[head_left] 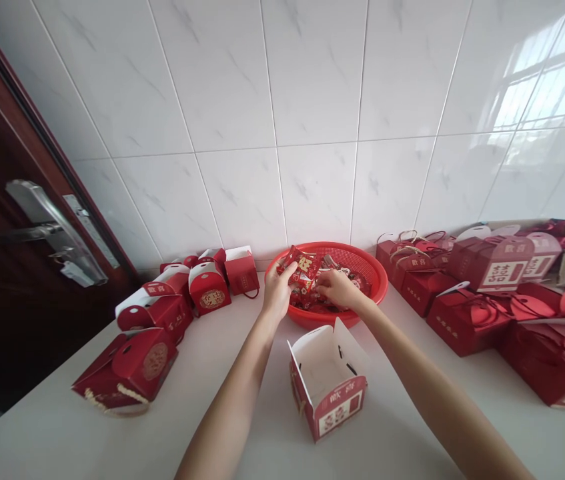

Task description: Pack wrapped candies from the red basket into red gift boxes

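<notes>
My left hand is closed on a shiny red candy packet with gold lettering, held above the left part of a red plastic basket. Inside the basket lie several small wrapped sweets. My right hand reaches into the basket with its fingers bent together among the sweets; what they pinch, if anything, is hidden. Between my forearms, in front of the basket, stands a red and white gift box with its top flaps up. Its white inside shows no sweets.
Several red gift boxes stand at the left, some with rope handles. More red boxes crowd the right side, partly stacked. A white tiled wall rises behind the white tabletop. A dark door with a metal handle is at the left.
</notes>
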`<state>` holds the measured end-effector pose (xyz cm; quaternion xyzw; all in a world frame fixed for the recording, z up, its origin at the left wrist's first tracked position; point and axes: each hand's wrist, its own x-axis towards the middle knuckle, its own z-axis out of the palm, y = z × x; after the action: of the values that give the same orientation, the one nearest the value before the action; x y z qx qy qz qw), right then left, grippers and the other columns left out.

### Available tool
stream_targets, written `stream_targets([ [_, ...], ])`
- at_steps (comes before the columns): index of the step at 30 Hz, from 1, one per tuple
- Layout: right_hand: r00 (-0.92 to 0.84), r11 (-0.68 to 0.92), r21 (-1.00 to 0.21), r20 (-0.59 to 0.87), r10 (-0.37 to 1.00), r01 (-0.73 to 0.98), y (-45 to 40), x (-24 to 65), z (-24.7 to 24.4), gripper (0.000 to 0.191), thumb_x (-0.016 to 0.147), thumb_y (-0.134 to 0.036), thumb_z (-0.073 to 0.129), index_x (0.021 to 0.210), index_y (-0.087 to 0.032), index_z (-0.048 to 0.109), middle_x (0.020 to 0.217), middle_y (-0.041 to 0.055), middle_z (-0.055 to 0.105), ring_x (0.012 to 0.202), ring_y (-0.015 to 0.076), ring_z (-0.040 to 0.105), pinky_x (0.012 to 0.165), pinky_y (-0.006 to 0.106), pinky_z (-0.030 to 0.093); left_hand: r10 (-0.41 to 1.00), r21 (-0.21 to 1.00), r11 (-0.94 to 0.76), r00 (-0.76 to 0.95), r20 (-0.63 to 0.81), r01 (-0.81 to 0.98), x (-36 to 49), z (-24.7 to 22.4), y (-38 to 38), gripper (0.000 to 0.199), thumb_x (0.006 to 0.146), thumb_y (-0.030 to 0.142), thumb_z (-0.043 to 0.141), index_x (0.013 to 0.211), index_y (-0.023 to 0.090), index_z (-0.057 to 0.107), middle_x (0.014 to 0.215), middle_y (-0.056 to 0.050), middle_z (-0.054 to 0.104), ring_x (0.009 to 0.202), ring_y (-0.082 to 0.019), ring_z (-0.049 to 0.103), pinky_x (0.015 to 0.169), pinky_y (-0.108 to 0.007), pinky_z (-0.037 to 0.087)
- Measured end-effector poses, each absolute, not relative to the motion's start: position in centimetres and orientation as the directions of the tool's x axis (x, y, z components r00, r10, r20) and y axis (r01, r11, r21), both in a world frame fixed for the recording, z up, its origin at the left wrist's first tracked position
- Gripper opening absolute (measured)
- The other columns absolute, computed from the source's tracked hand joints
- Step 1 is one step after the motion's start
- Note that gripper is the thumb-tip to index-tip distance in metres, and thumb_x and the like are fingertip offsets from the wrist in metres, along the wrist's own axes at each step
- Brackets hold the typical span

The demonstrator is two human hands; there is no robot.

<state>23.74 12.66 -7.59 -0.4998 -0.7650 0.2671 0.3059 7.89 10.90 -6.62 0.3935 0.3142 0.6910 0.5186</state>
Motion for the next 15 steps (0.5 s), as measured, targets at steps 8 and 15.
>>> stream_targets([
  [8, -0.34, 0.227, -0.972, 0.192, 0.921, 0.066, 10.5, 25.4, -6.1, 0.039, 0.072, -0.054, 0.076, 0.075, -0.017, 0.064, 0.059, -0.0012, 0.06, 0.052, 0.0124, 0.055, 0.051, 0.026, 0.044, 0.972, 0.772, -0.232, -0.121, 0.2, -0.592, 7.3, -6.7, 11.3, 0.028, 0.059, 0.027, 0.086, 0.078, 0.017, 0.068, 0.075, 0.001, 0.071, 0.063, -0.014, 0.065, 0.056, -0.024, 0.052],
  [15, -0.572, 0.274, -0.962, 0.234, 0.786, -0.017, 6.2, 26.9, -2.9, 0.031, 0.077, -0.046, 0.079, 0.083, -0.017, 0.07, 0.074, 0.0003, 0.067, 0.066, 0.0123, 0.062, 0.064, 0.026, 0.05, 0.98, 0.762, -0.197, -0.109, 0.165, -0.617, 7.1, -6.5, 11.1, 0.022, 0.063, 0.025, 0.085, 0.075, 0.018, 0.067, 0.074, 0.0, 0.072, 0.061, -0.013, 0.066, 0.056, -0.022, 0.052],
])
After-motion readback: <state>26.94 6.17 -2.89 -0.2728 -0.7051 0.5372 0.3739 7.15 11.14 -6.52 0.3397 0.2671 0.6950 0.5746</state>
